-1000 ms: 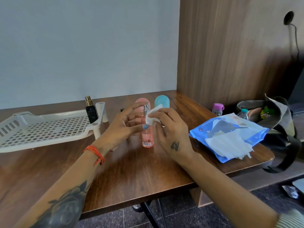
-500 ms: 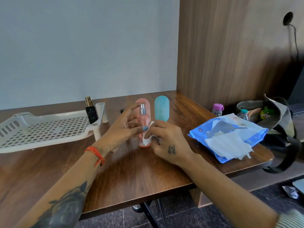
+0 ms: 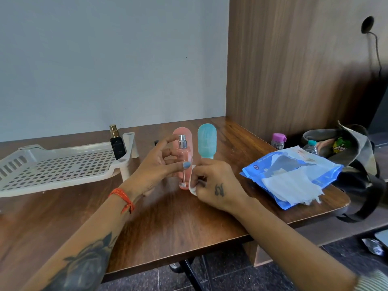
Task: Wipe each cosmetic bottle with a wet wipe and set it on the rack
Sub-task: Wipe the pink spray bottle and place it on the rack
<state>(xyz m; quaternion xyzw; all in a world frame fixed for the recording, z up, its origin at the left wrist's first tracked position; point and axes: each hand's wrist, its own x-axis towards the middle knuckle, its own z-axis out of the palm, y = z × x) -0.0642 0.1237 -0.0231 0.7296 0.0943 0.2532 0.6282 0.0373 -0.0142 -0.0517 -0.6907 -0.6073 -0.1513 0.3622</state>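
Wooden desk [image 3: 172, 223] nearest; on it the right hand [image 3: 216, 185] pinches a wet wipe [image 3: 192, 186] against the pink spray bottle [image 3: 183, 164], gripped upright by the left hand [image 3: 156, 166]. Beyond, a black bottle [image 3: 117, 147] stands on the white rack [image 3: 56, 166].

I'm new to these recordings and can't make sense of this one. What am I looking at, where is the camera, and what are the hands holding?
There is no machine here: a person wears a camera on the head, looking down at their own two hands over a wooden table. The left hand holds an upright pink spray bottle that has a silver nozzle. The right hand pinches a white wet wipe against the bottle's lower part. Behind stand a pink cap and a teal cap. At left lies a white rack with a black perfume bottle at its corner; at right, a blue pack of wipes.
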